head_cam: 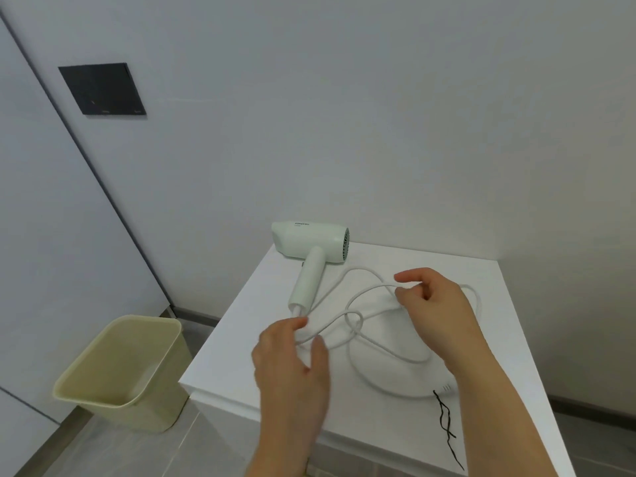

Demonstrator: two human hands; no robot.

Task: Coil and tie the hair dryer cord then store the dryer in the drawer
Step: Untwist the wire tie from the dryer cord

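I judge coiling barely begun: my left hand [292,352] and right hand [433,304] each pinch the loose cord [385,342] mid-table [220,346], the dryer [309,246] lies at the far-left corner, tie [447,428] unused, drawer unseen.

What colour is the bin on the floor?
Pale yellow-beige bin, seen in the head view, the only one.

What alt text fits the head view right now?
Both hands, left hand and right hand, pinch loops of a loose white cord on a white cabinet top. The hair dryer lies behind; a black tie is near the front edge.
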